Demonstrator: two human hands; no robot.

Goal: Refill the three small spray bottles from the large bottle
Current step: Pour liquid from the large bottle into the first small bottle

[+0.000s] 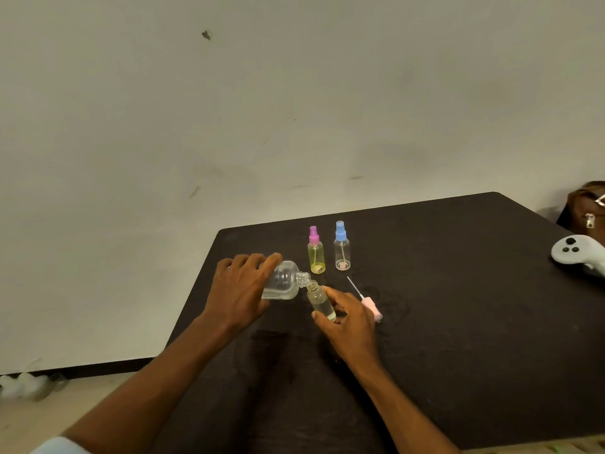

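Note:
My left hand [240, 290] grips the large clear bottle [285, 279], tipped on its side with its open neck touching the mouth of a small uncapped bottle [321, 301]. My right hand [348, 319] holds that small bottle, tilted toward the large one, with pale liquid in it. A pink spray cap with its dip tube [367, 301] lies flat on the table just right of my right hand. Behind stand a yellowish bottle with a magenta spray cap [316, 252] and a clear bottle with a blue spray cap [342, 247], both upright and capped.
The dark table [458, 322] ends at a left edge near my left forearm and a far edge against the pale wall. A white game controller [577, 253] lies at the right edge, with a brown bag [586, 204] behind it.

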